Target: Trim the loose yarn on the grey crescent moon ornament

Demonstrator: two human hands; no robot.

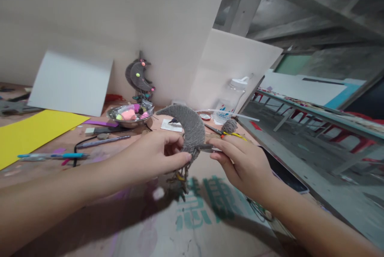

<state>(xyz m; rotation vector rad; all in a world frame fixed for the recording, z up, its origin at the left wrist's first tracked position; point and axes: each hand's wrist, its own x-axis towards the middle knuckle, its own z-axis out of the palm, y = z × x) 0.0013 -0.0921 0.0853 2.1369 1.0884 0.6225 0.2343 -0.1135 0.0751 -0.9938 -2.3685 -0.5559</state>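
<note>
A crescent moon wrapped in grey yarn (192,123) is held up over the table in the middle of the view. My left hand (153,149) grips its lower end, thumb in front and fingers behind. Dangling pieces with a bit of yellow (180,177) hang beneath it. On the other side, my right hand (243,161) pinches a short, narrow dark grey piece (205,147) whose tip meets the crescent's lower right edge. Blur and the fingers hide what kind of piece this is.
Behind stand a similar decorated crescent (139,75), a metal bowl of colourful clay (129,117) and a clear bottle (229,101). Yellow-handled scissors (223,132) and a grey yarn ball (229,126) lie at right, near a dark tablet (283,169). Pens (54,156) and yellow paper (39,131) lie left.
</note>
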